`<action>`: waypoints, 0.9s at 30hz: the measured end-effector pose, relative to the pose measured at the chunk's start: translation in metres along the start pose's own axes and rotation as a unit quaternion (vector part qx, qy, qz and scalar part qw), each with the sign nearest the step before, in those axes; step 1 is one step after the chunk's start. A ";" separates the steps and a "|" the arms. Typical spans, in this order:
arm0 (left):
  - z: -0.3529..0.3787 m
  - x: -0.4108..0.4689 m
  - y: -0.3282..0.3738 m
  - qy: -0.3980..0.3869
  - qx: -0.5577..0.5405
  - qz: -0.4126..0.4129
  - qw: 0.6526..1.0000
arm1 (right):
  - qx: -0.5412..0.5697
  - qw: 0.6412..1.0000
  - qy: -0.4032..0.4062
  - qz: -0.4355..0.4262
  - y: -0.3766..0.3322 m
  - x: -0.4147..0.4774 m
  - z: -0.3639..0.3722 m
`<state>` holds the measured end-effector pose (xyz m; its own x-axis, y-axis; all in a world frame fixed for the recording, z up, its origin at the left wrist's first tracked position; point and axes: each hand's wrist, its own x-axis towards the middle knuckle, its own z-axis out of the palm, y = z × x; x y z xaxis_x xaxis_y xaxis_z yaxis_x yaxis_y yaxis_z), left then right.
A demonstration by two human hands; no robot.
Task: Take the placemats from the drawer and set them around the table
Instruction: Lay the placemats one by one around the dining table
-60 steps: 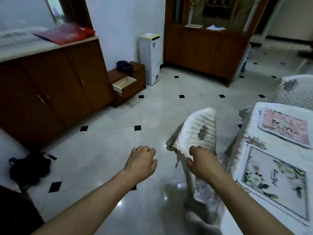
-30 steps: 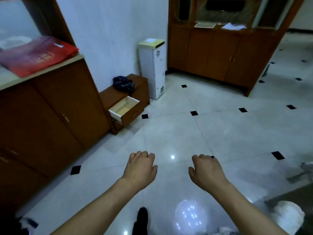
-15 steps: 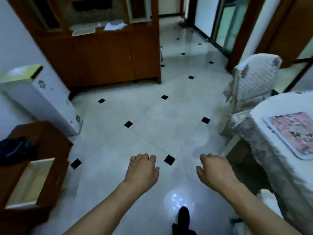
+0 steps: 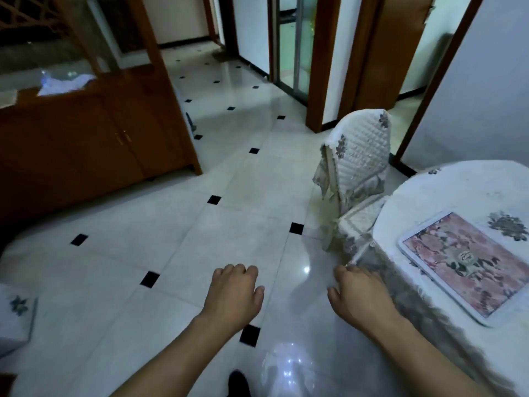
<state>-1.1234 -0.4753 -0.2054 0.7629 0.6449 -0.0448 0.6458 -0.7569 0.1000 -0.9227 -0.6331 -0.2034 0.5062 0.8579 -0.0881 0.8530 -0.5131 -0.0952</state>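
Observation:
A pink floral placemat [image 4: 466, 262] lies flat on the round table [image 4: 446, 193], which wears a white floral cloth, at the right. Both my hands hang in front of me over the tiled floor with fingers loosely curled and nothing in them. My left hand [image 4: 233, 296] is over the floor in the middle. My right hand [image 4: 359, 299] is just left of the table's hanging cloth edge. The drawer is out of view.
A chair with a quilted white cover [image 4: 357, 167] stands tucked at the table's left side. A long wooden cabinet [image 4: 94, 144] runs along the left. A white floral box [image 4: 15, 319] shows at the left edge. Doorways [image 4: 292, 44] open at the back.
My view has swung right, from the open drawer and low cabinet toward the table and chair. Both hands stay curled and hold nothing throughout.

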 end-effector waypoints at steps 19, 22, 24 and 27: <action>0.025 0.365 0.221 -0.075 0.021 0.466 0.881 | 0.043 0.884 -0.004 0.466 0.178 0.103 -0.004; 0.051 0.377 0.287 -0.099 0.022 0.493 0.864 | 0.064 0.855 0.011 0.514 0.238 0.085 0.009; 0.070 0.386 0.324 -0.107 0.024 0.498 0.861 | 0.078 0.842 0.012 0.533 0.276 0.079 0.020; 0.102 0.401 0.374 -0.124 0.029 0.489 0.863 | 0.105 0.827 0.000 0.553 0.333 0.073 0.042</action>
<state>-0.5729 -0.5109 -0.2872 0.9228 -0.3417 -0.1780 -0.3152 -0.9352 0.1612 -0.6069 -0.7421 -0.2834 0.9617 -0.1384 -0.2366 -0.1718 -0.9769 -0.1269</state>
